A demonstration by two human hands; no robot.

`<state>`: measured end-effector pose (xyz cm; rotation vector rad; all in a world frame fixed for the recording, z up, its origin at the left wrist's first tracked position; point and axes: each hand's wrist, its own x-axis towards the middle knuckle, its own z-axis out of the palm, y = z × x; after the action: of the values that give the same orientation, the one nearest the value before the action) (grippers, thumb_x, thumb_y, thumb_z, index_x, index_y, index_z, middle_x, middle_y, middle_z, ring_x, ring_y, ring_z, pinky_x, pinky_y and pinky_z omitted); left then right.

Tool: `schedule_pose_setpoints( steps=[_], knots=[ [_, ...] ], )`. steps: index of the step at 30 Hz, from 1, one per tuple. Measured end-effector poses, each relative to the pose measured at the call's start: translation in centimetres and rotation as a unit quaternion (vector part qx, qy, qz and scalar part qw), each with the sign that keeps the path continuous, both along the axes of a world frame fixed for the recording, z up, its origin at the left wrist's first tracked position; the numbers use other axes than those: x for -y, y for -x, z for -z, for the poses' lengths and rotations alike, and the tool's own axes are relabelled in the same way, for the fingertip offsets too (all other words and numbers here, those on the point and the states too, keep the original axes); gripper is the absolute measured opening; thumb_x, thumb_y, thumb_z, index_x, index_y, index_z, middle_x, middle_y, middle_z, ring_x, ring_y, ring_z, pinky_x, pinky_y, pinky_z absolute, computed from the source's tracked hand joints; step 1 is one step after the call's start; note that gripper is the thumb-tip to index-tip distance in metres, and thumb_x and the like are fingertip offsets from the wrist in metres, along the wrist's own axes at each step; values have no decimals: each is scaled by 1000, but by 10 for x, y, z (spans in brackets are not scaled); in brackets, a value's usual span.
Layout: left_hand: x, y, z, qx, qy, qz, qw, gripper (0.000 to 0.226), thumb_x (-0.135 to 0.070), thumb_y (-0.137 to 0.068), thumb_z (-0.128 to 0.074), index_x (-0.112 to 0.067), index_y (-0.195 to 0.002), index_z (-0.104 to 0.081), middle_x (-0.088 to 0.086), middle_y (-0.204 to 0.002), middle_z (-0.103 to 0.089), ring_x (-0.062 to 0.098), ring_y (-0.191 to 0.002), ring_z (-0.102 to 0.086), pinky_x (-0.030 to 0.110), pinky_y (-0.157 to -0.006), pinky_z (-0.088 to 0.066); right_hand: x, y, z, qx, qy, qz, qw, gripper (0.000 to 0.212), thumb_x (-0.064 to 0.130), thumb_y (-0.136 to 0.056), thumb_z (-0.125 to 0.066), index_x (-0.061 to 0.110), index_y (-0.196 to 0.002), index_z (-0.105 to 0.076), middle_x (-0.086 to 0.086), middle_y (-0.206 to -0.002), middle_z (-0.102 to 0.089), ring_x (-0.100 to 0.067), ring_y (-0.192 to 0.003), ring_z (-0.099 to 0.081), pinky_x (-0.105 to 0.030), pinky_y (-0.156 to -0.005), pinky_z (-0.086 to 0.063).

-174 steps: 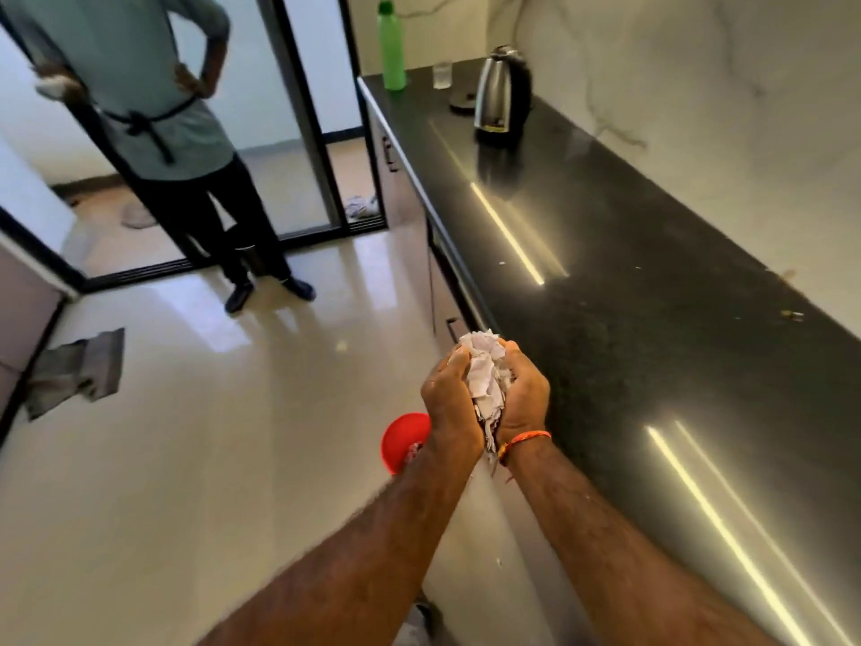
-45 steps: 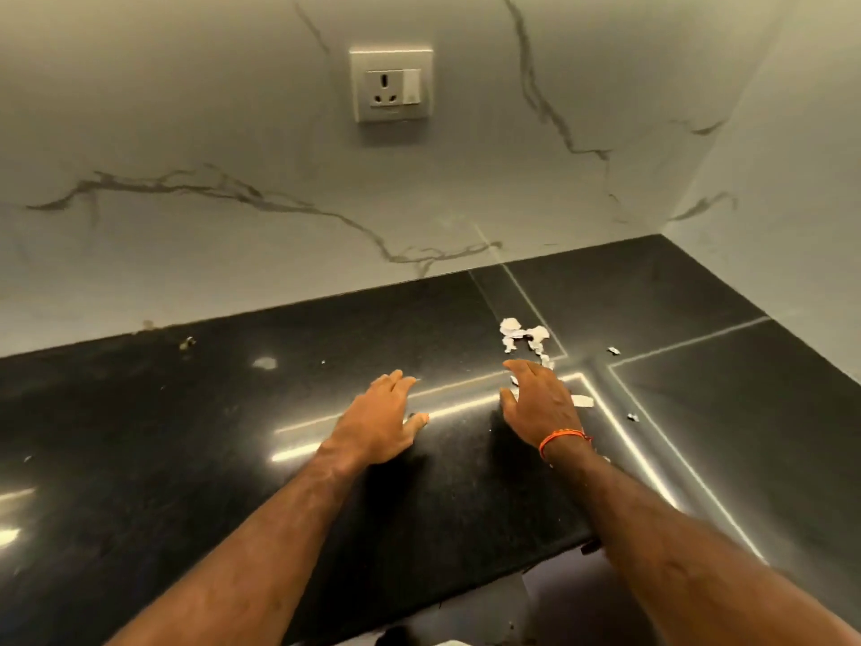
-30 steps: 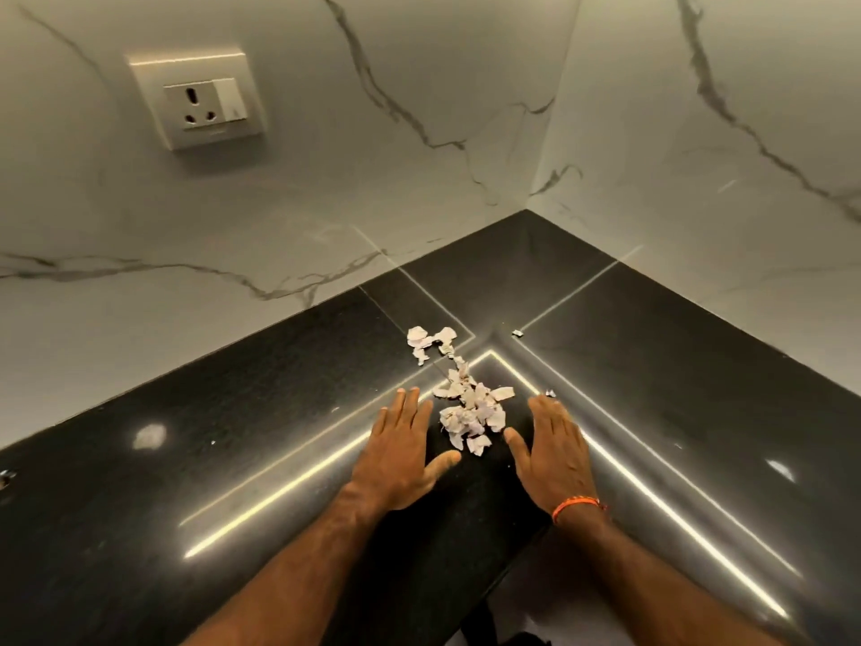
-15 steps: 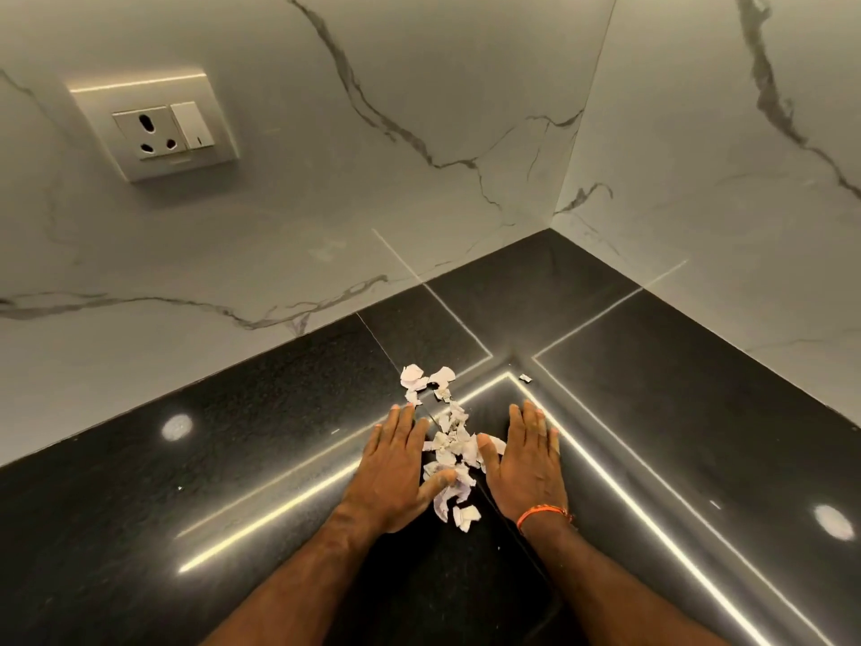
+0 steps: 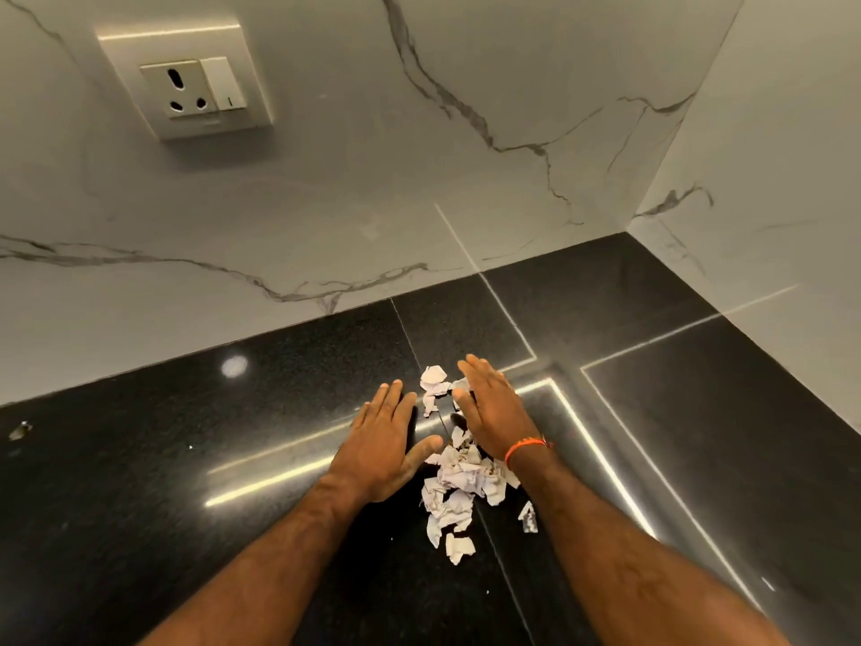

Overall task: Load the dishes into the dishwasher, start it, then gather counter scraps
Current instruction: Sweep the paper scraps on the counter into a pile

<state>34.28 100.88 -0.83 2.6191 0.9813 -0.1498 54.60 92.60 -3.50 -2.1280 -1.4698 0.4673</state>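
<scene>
Several torn white paper scraps (image 5: 459, 487) lie in a loose heap on the black counter (image 5: 186, 459), with a few more pieces (image 5: 433, 384) farther back. My left hand (image 5: 382, 445) lies flat on the counter to the left of the scraps, fingers straight, thumb out toward the heap. My right hand (image 5: 489, 407), with an orange band at the wrist, stands on its edge with straight fingers over the far pieces, and the heap lies below its wrist. Neither hand holds anything.
White marble walls meet in a corner at the back right. A wall socket with a switch (image 5: 193, 88) sits on the wall at upper left. A small crumb (image 5: 21, 431) lies on the counter at far left.
Both hands have dragged the scraps toward me into a tighter heap. My right hand has since reached back out to the far pieces, while my left stays flat on the left.
</scene>
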Motion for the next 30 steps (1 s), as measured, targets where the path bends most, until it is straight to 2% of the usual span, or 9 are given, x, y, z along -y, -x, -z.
schedule_pose_setpoints(
  steps=[5,8,12,15,17,20,23,26,30],
  knots=[
    [-1,12,-2,-13,17,-33,999,89,-75,-95,-23,-20,-162,-8,3,-170,5,18,-156,10,39,-124,2,-46,0,-3,86,103,-130,982,53,43,-106,-34,33,-157,-23,8,-168,-9,-20,-155,-1,-51,-124,0],
    [-1,17,-1,-6,14,-51,999,89,-76,-94,-21,-20,-162,-9,2,-170,4,17,-156,10,38,-124,2,-40,6,-1,81,94,-148,981,49,42,-106,-34,33,-155,-32,11,-166,-14,-18,-155,1,-50,-124,2],
    [4,22,2,12,23,-51,998,92,-78,-92,-15,-20,-162,-9,2,-170,3,16,-156,8,39,-127,0,-10,15,-7,-89,38,-109,989,35,37,-105,-43,25,-124,-69,5,-147,-54,-13,-146,-34,-44,-123,-19],
    [11,21,4,15,22,-35,999,92,-79,-90,-9,-21,-162,-9,2,-170,1,16,-156,7,41,-128,-1,7,16,-16,-155,-79,53,983,35,38,-103,-46,18,-109,-74,-4,-114,-73,-18,-112,-64,-42,-104,-47],
    [17,21,5,21,19,-23,999,92,-78,-89,-8,-21,-162,-11,2,-170,-1,16,-156,5,40,-127,0,13,11,-14,-101,-59,89,989,36,31,-105,-43,17,-133,-61,-6,-143,-57,-22,-139,-44,-36,-119,-28],
    [25,22,8,43,19,-11,999,92,-78,-89,-6,-21,-162,-14,1,-170,-6,16,-156,2,39,-127,0,21,12,-3,-9,47,-20,999,46,36,-107,-34,25,-151,-41,2,-163,-29,-18,-154,-10,-45,-125,-1],
    [28,26,17,75,29,-22,997,83,-71,-95,-11,-20,-160,-23,3,-169,-16,18,-156,-5,39,-127,-5,41,30,0,-46,29,-89,995,49,46,-104,-36,28,-147,-48,5,-160,-34,-9,-152,-12,-45,-126,-6],
    [29,31,19,167,37,-39,984,55,-50,-105,-26,-21,-150,-41,2,-157,-42,16,-149,-28,37,-125,-19,63,47,-4,-88,-41,-36,995,69,68,-90,-50,28,-146,-48,6,-158,-38,-5,-149,-22,-39,-124,-22],
    [32,40,19,278,92,-124,948,49,-39,-102,-36,-16,-143,-54,3,-146,-55,19,-138,-46,33,-118,-30,76,75,-2,78,-6,-96,992,110,92,-69,-50,34,-158,-20,3,-168,-8,-17,-155,-1,-42,-124,-4]
  ],
)
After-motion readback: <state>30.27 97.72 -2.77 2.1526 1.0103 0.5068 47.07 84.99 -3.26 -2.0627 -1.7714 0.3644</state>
